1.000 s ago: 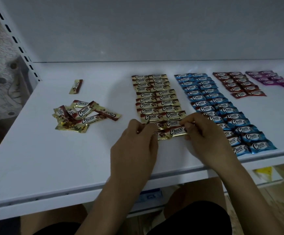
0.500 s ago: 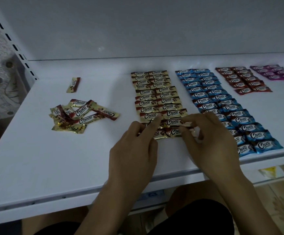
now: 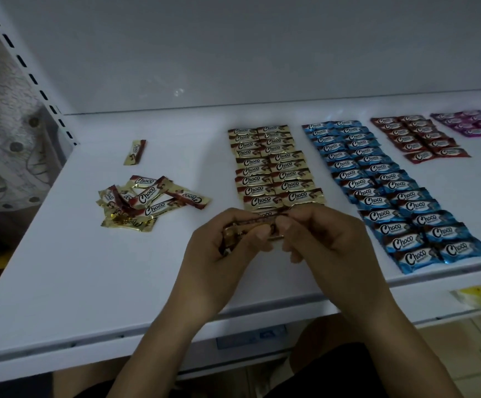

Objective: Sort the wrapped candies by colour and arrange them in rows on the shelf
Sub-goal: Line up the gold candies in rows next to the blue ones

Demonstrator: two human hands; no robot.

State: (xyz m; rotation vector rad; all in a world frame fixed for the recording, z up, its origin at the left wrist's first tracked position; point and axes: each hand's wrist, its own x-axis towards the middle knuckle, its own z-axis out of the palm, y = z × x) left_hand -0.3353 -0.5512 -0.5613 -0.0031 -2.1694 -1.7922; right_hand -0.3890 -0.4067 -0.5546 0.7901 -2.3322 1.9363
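On the white shelf (image 3: 118,282) lie sorted double rows of wrapped candies: gold rows (image 3: 273,165) in the middle, blue rows (image 3: 383,182) to their right, then red rows (image 3: 417,139) and purple rows (image 3: 472,123) at the far right. My left hand (image 3: 219,254) and my right hand (image 3: 328,242) meet at the near end of the gold rows. Both pinch gold candies (image 3: 250,228) lifted slightly off the shelf; how many is hidden by my fingers. A loose pile of gold candies (image 3: 144,202) lies to the left, and a single gold candy (image 3: 135,151) behind it.
The shelf's back wall (image 3: 233,53) rises behind the rows. A perforated upright (image 3: 32,79) stands at the left rear corner. The shelf's front edge (image 3: 176,326) runs just below my wrists, with a lower shelf and floor beneath.
My hands have drawn back from the end of the gold rows towards me and closed together, lifting gold candies off the shelf. The camera has tilted slightly.
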